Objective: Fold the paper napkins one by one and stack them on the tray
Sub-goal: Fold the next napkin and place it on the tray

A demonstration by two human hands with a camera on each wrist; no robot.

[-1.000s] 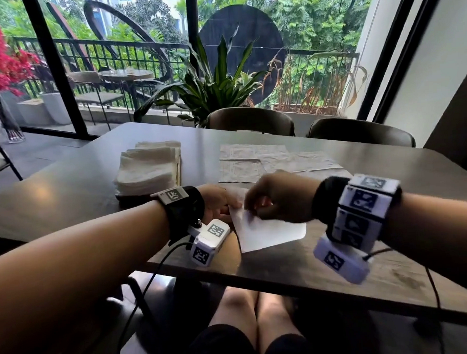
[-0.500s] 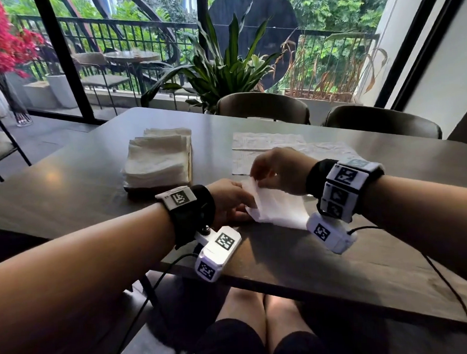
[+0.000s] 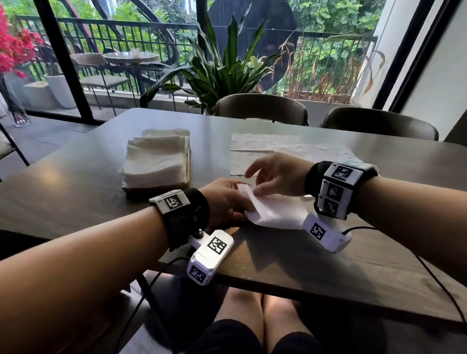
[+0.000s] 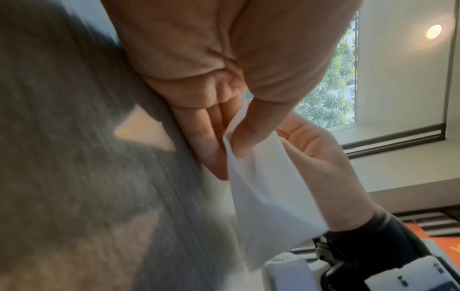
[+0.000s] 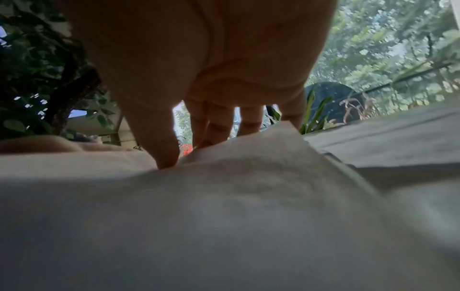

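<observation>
Pinching the napkin at its left end with left hand. Gripping its raised far fold with right hand.

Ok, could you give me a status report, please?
Left hand pinching napkin edge. Right hand pinching the raised fold. Nothing between napkin and tray.
</observation>
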